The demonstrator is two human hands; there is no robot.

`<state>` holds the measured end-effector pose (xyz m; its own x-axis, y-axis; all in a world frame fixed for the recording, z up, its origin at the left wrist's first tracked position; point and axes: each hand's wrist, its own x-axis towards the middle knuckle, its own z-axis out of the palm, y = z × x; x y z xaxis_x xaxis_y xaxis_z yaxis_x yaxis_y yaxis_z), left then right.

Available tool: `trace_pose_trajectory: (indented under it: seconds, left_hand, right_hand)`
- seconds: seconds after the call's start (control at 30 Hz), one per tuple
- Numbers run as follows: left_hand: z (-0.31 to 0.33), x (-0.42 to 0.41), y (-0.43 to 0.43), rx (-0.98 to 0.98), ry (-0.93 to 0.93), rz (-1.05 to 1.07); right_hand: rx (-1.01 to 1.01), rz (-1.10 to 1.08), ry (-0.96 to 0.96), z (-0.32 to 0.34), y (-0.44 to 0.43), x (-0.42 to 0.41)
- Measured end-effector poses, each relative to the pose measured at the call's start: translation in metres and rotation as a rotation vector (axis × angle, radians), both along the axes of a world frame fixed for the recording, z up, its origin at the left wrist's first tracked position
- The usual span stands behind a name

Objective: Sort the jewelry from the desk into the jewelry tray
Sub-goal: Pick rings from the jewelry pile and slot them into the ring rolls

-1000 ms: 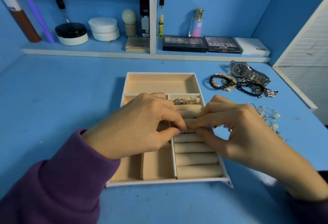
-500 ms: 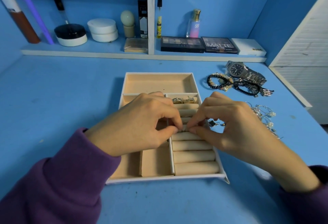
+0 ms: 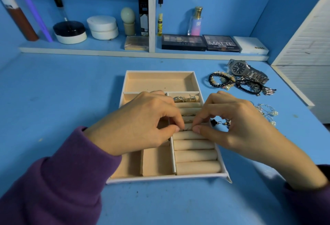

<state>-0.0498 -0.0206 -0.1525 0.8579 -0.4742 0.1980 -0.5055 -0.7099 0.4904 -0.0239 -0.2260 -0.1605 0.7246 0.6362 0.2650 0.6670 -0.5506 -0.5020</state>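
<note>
Pinching one thin ring (image 3: 187, 129) at the jewelry tray (image 3: 157, 82) — left hand (image 3: 142, 123) and right hand (image 3: 237, 126); a palette (image 3: 221, 43) reads "MATTE".

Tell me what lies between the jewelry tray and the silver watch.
Head view: beaded bracelets lie on the blue desk between the tray and the watch.

Left hand (image 3: 142, 119), right hand (image 3: 234, 125) on ring (image 3: 188, 129)
</note>
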Motion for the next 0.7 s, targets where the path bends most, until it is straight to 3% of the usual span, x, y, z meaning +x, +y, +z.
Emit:
trace_pose_trajectory:
  seconds: [0.4,0.7]
  left_hand:
    - [-0.001,0.001,0.000,0.015,-0.028,0.001]
    - [0.013,0.003,-0.002,-0.084,-0.055,0.115]
  right_hand:
    - [0.025,-0.011,0.009,-0.002,0.001,0.001]
    - [0.355,-0.228,0.111,0.016,-0.018,0.012]
